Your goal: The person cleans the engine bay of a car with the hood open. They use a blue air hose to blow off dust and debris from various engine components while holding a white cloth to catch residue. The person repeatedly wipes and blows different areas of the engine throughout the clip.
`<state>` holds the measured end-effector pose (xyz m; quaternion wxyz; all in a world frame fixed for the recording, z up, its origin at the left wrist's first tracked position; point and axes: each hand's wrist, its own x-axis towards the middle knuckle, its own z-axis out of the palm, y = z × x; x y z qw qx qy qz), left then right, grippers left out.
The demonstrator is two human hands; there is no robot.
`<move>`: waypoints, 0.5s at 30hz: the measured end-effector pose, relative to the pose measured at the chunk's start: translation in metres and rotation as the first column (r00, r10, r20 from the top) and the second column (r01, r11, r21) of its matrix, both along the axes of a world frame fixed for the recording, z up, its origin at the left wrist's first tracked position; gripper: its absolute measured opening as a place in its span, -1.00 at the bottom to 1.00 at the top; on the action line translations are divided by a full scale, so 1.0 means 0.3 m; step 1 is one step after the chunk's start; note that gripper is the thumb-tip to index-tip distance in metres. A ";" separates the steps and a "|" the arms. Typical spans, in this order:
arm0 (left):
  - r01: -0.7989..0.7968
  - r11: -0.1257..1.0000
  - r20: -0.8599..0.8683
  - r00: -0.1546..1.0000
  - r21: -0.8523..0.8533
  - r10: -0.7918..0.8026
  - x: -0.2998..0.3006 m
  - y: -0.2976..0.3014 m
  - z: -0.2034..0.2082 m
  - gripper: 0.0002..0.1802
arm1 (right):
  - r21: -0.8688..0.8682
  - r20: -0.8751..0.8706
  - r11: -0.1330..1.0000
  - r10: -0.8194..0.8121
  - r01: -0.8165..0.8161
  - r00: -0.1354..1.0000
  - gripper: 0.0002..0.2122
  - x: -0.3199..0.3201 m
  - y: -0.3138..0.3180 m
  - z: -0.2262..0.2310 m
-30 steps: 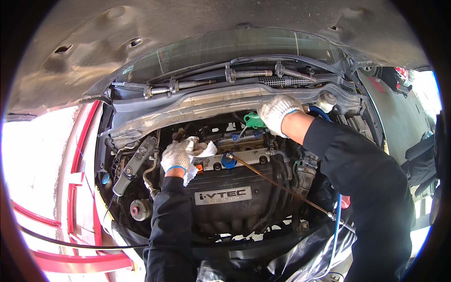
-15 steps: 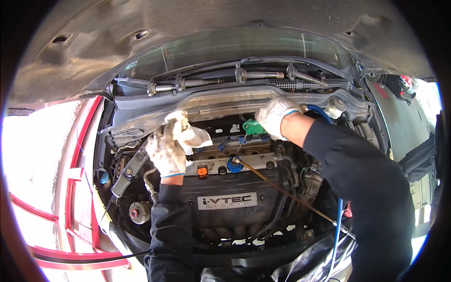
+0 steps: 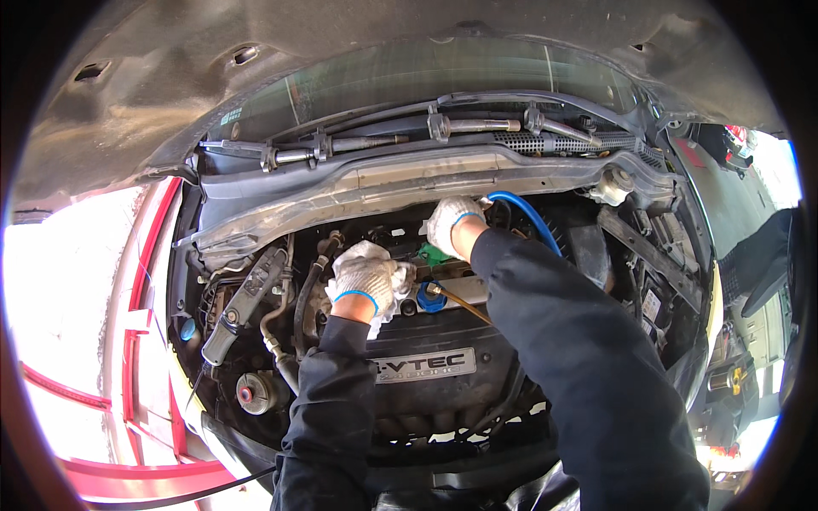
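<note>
Watching remotely, I find the green tool (image 3: 433, 255) at 12 o'clock from the blue plug (image 3: 432, 297), my right hand (image 3: 452, 226) closed around it. At 10 o'clock from the plug, the fingers of my left hand (image 3: 361, 285) clutch the white cloth (image 3: 406, 277); a loose fold could snag on the plug. My right sleeve (image 3: 554, 319) crosses above the brown rod (image 3: 467, 307); dipping it might knock the rod askew. Toward 2 o'clock, the blue hose (image 3: 530, 215) could tug the tool if caught.
</note>
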<state>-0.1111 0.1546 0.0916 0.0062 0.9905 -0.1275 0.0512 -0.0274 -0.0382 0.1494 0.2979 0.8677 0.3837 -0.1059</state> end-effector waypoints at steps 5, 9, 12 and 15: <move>0.089 0.987 -0.355 0.926 -0.133 -0.131 0.082 -0.054 -0.020 -0.49 | -0.070 0.006 0.995 0.074 -0.073 0.997 -0.71 -0.002 -0.021 0.019; -0.058 0.998 -0.398 0.916 -0.032 0.041 0.152 -0.130 -0.067 -0.63 | -0.042 0.007 0.998 0.042 -0.042 0.999 -0.71 -0.011 -0.022 0.028; -0.032 0.999 -0.107 0.994 -0.007 0.031 0.143 -0.158 -0.081 -0.65 | -0.005 -0.012 0.997 0.082 -0.082 0.997 -0.75 -0.003 -0.043 0.019; -0.162 0.984 0.206 0.963 -0.072 0.173 0.105 -0.142 -0.061 -0.69 | 0.156 -0.010 0.986 -0.053 0.054 0.999 -0.75 0.003 -0.044 -0.021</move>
